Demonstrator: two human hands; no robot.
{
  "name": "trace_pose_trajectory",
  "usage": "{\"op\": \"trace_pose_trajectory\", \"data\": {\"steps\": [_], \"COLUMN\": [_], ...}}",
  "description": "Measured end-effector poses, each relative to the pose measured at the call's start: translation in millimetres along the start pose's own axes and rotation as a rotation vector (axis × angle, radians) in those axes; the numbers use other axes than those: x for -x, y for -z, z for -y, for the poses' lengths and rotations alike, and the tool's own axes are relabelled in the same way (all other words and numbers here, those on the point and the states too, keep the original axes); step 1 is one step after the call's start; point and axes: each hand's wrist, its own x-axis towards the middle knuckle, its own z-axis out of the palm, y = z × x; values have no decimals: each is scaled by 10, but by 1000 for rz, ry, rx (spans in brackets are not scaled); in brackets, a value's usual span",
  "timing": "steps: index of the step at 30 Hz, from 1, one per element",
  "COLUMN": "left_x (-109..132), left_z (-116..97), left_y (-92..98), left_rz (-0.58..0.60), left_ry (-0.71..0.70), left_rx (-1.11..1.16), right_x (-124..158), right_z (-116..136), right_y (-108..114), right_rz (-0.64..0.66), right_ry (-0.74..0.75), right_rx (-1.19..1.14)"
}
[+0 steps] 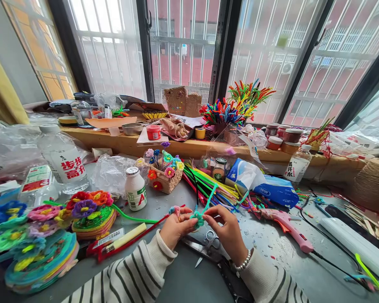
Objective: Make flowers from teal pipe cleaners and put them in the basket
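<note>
"Shaping that turquoise pipe-cleaner flower (197,219), where did the hands hold it?"

"Above the grey table (192,283), between both hands. The left hand (177,226) pinched it between thumb and fingertips; the right hand (225,229) had thumb and forefinger pressed together at its right edge, the other fingers curled."

"On a petal, or on the leaning tail (211,197)?"

"I couldn't tell; the fingertips hid that spot."

"What did good handling call for there, would you say?"

"A firm left pinch near the centre, I judged, so the loops couldn't twist, and small, light bends from the right, since fuzzy wire probably crushed easily. The tail was best left clear of the fingers."

"And below?"

"Scissors (196,247) lay beneath the hands, so dropping the wrists seemed unwise."
</note>
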Motion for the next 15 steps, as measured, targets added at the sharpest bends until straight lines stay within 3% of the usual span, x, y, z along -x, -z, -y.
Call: {"op": "trace_pose_trajectory", "data": {"steps": [5,11,15], "left_x": [10,11,4], "left_z": [-4,-5,-3], "left_y": [-6,5,16], "left_rz": [31,39,58], "left_ry": [44,165,167], "left_rx": [20,81,99], "right_x": [-5,1,6], "right_z": [-2,-12,0], "right_y": [-4,-16,-20], "right_rz": [75,61,49], "right_ry": [-40,-11,-39], "right_rx": [-23,4,-21]}}
